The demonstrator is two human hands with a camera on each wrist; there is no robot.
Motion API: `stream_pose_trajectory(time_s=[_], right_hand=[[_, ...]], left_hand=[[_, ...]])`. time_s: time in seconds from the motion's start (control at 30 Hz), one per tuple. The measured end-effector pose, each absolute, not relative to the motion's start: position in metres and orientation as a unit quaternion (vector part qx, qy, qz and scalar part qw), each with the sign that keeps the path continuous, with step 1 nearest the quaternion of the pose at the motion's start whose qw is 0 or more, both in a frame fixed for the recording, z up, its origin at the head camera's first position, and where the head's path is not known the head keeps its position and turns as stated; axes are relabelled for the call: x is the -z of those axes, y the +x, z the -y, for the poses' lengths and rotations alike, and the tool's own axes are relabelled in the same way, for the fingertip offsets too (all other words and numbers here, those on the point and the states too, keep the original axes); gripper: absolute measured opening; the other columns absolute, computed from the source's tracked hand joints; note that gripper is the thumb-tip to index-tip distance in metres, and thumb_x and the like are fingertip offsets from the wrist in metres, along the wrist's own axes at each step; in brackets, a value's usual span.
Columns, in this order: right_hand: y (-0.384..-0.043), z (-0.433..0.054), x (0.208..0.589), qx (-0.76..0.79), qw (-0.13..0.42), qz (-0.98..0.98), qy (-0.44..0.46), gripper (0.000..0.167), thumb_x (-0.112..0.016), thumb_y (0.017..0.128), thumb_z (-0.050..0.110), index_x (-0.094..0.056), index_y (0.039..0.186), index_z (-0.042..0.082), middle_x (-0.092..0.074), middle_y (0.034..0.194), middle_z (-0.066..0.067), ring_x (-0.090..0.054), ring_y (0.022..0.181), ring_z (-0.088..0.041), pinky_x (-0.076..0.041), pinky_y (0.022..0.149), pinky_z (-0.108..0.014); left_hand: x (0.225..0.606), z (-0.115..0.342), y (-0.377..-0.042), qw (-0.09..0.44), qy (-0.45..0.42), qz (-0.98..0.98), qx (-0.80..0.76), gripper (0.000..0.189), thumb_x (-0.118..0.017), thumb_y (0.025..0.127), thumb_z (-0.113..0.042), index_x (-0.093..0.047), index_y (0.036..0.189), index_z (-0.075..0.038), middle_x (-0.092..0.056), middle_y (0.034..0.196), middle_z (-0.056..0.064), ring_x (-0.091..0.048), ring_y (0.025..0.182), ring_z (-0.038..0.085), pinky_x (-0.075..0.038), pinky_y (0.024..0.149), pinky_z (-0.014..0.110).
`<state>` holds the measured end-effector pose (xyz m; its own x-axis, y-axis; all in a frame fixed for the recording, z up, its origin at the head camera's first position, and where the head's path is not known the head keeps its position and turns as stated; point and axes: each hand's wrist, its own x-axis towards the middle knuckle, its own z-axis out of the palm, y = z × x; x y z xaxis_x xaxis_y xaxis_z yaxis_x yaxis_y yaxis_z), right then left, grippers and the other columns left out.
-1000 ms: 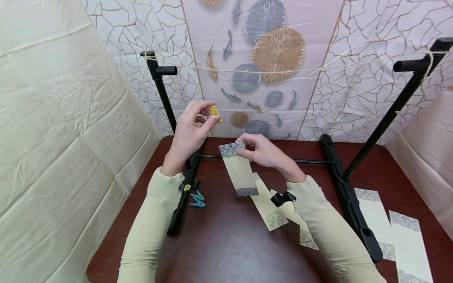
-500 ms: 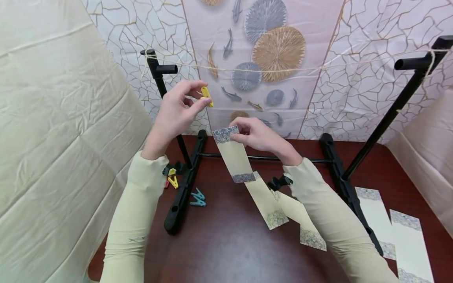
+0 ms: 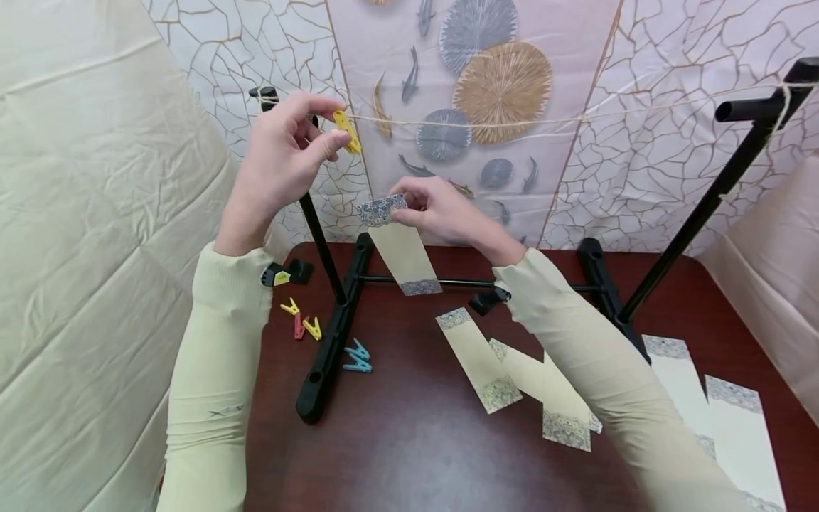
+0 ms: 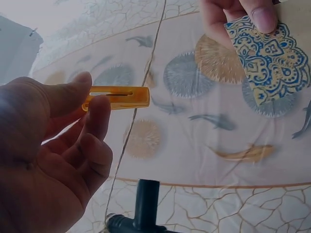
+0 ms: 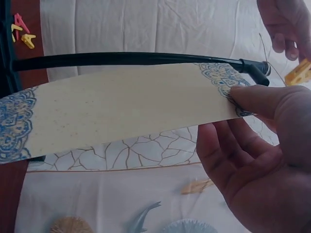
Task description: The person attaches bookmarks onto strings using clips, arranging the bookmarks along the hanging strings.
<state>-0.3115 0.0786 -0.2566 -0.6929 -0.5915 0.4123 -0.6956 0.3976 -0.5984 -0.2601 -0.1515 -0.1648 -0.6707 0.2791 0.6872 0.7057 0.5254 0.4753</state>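
My left hand [image 3: 281, 153] pinches a yellow clothespin [image 3: 348, 132] between thumb and fingers, up by the left end of the string [image 3: 512, 126]. In the left wrist view the clothespin [image 4: 121, 98] overlaps the string. Lower and to the right, my right hand [image 3: 441, 210] holds a cream paper card [image 3: 403, 252] by its patterned top edge, and the card hangs down at a slant. The right wrist view shows blue lace-like bands at both ends of that card [image 5: 131, 109], with the thumb on its face and fingers behind.
A black stand [image 3: 320, 373] with two posts carries the string. Two blue clothespins [image 3: 358, 357] lie by its left foot; yellow and red clothespins [image 3: 298, 326] lie left of it. Several patterned cards [image 3: 480, 363] lie on the dark table [image 3: 409, 455], others [image 3: 742, 441] at the right.
Both hands have risen and moved left, the left one bringing the yellow clothespin up to string height. The held card has lifted away from the cards on the table.
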Motion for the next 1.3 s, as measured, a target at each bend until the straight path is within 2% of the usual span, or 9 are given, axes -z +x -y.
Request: stream_pose_trajectory(time_s=[0.23,0.43,0.57,0.8,1.03,1.3], right_hand=[[-0.318,-0.067,0.238,-0.403,0.055,0.833,0.376,0.019,-0.068,0.092,0.013,-0.067,0.110,0.008,-0.059,0.072,-0.001,-0.051,0.060,-0.011,-0.042,0.063,-0.024],[-0.322,-0.055,0.230,-0.428,0.051,0.832,0.350,0.019,-0.066,0.094,0.017,-0.066,0.110,0.008,-0.059,0.074,-0.002,-0.060,0.063,-0.025,-0.049,0.064,-0.027],[-0.324,-0.049,0.224,-0.455,0.058,0.816,0.352,0.014,-0.066,0.095,0.018,-0.065,0.105,0.009,-0.055,0.070,-0.002,-0.059,0.062,-0.024,-0.052,0.061,-0.030],[-0.327,-0.038,0.213,-0.479,0.067,0.799,0.357,0.019,-0.066,0.094,0.018,-0.066,0.110,0.009,-0.059,0.074,-0.001,-0.059,0.062,-0.023,-0.052,0.061,-0.030],[-0.329,-0.029,0.210,-0.498,0.092,0.788,0.349,0.023,-0.066,0.094,0.015,-0.066,0.115,0.006,-0.062,0.075,-0.004,-0.057,0.057,-0.016,-0.051,0.058,-0.027],[-0.335,-0.027,0.206,-0.546,0.094,0.766,0.327,0.022,-0.066,0.093,0.011,-0.067,0.114,0.004,-0.063,0.075,-0.004,-0.058,0.062,-0.021,-0.051,0.058,-0.028]], left_hand=[[0.147,0.156,-0.264,0.272,-0.268,0.836,0.395,0.030,-0.065,0.094,-0.012,-0.064,0.123,-0.007,-0.062,0.110,-0.002,-0.059,0.059,0.002,-0.035,0.047,0.020],[0.133,0.157,-0.268,0.254,-0.237,0.841,0.416,0.030,-0.066,0.094,-0.016,-0.065,0.123,-0.011,-0.060,0.103,-0.009,-0.058,0.055,0.004,-0.034,0.046,0.020],[0.127,0.158,-0.273,0.239,-0.228,0.840,0.431,0.028,-0.066,0.094,-0.015,-0.065,0.121,-0.010,-0.059,0.099,-0.009,-0.057,0.052,0.004,-0.033,0.046,0.019],[0.119,0.157,-0.279,0.201,-0.201,0.849,0.446,0.026,-0.067,0.093,-0.015,-0.066,0.119,-0.012,-0.060,0.097,-0.009,-0.054,0.049,0.007,-0.039,0.052,0.020],[0.112,0.157,-0.282,0.200,-0.196,0.864,0.419,0.023,-0.068,0.093,-0.018,-0.067,0.116,-0.014,-0.061,0.095,-0.011,-0.052,0.047,0.010,-0.043,0.054,0.021],[0.112,0.159,-0.285,0.199,-0.179,0.877,0.400,0.017,-0.069,0.092,-0.021,-0.067,0.108,-0.017,-0.059,0.095,-0.013,-0.052,0.051,0.008,-0.043,0.055,0.021]])
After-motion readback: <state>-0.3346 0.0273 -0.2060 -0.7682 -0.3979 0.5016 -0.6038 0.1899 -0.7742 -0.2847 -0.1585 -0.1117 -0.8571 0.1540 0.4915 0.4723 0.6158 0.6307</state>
